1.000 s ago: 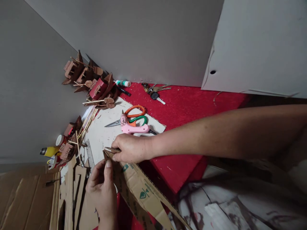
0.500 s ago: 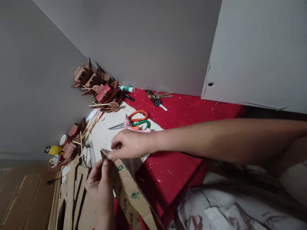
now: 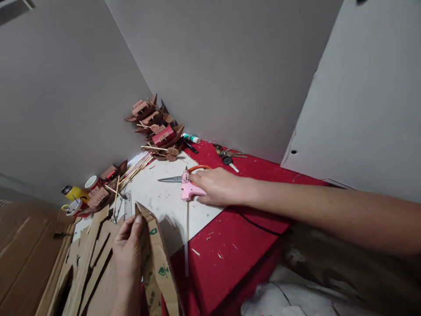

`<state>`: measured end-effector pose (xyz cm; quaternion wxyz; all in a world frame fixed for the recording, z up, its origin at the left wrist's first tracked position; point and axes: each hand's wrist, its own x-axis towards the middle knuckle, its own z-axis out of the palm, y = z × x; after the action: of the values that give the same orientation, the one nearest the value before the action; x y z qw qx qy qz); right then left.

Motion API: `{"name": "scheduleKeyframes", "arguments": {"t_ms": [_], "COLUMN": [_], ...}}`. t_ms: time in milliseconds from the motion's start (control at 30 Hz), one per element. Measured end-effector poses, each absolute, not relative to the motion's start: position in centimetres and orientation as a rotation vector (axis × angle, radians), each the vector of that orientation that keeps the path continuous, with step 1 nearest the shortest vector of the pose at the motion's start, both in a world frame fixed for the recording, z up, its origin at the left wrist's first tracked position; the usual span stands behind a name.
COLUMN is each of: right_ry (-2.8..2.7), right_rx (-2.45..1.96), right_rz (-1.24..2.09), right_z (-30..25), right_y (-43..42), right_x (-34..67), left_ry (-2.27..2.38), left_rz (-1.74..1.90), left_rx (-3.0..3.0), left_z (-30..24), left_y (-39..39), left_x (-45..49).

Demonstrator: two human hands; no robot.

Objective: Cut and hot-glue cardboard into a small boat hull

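Observation:
My left hand [image 3: 129,254] pinches the top of a folded brown cardboard piece [image 3: 157,267] with green printing, holding it upright at the lower left. My right hand [image 3: 217,186] reaches across the white board [image 3: 164,206] and closes on a pink glue gun [image 3: 189,189], whose glue stick [image 3: 186,239] points toward me. Scissors [image 3: 177,176] with orange handles lie just behind the gun, partly under my fingers.
Small brown cardboard boat models [image 3: 154,127] and wooden skewers [image 3: 134,169] stand along the wall. A glue bottle [image 3: 191,138], keys [image 3: 226,156], a metal ruler [image 3: 127,204], a yellow tube [image 3: 74,192] and cut cardboard sheets [image 3: 82,263] lie around on the red tabletop [image 3: 230,245].
My right hand let go of the cardboard piece and moved back to the pink glue gun, closing on it. My left hand keeps the cardboard. The view tilted up.

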<state>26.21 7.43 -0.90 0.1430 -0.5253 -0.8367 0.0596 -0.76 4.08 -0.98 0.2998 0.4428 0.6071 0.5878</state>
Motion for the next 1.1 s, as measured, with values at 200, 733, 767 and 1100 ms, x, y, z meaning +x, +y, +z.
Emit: {"name": "scheduleKeyframes", "arguments": {"t_ms": [200, 733, 767, 1100], "right_ry": [-2.243, -1.572, -1.612, -1.967], "right_rx": [-1.521, -1.039, -1.011, -0.778], "right_rz": [0.373, 1.542, 1.539, 0.904], "right_z": [-1.6, 0.6, 0.9, 3.7], "right_y": [7.2, 6.1, 6.2, 2.6], "right_x": [26.5, 25.3, 25.1, 24.4], "left_ry": [1.496, 1.237, 1.256, 1.614], "left_rz": [1.482, 1.388, 1.390, 1.936], "left_rx": [1.163, 1.338, 1.385, 1.801], "left_z": [-1.1, 0.9, 0.9, 2.1], "left_y": [3.3, 0.8, 0.6, -2.2], "left_x": [-0.7, -0.8, -0.8, -1.7]}}
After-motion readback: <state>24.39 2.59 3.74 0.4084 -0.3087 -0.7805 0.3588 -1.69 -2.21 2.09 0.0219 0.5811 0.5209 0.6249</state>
